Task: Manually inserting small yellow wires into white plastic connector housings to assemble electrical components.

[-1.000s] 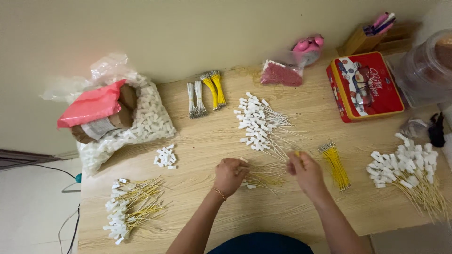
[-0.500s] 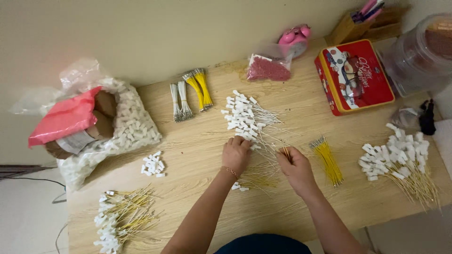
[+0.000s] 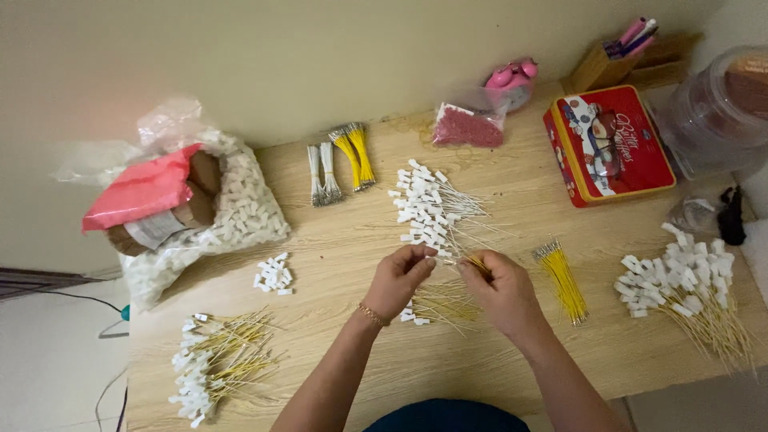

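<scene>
My left hand (image 3: 398, 279) and my right hand (image 3: 501, 290) meet over the middle of the wooden table (image 3: 336, 240), fingertips pinched together on a thin yellow wire with a small white connector (image 3: 448, 258). Just beyond the fingers lies a pile of white-tipped white wires (image 3: 428, 208). Under my hands rests a small heap of yellow wires with white connectors (image 3: 436, 306). A bundle of bare yellow wires (image 3: 562, 280) lies to the right of my right hand.
A plastic bag of white connectors (image 3: 232, 212) with a pink packet sits far left. Finished yellow wires lie at front left (image 3: 210, 370) and far right (image 3: 688, 292). Loose connectors (image 3: 274, 273), wire bundles (image 3: 340, 160), a red tin (image 3: 612, 144) and a clear jar (image 3: 720, 104) stand behind.
The view has shifted slightly. My hands have drawn closer together, and my left hand has come back from the white wire pile to meet the right.
</scene>
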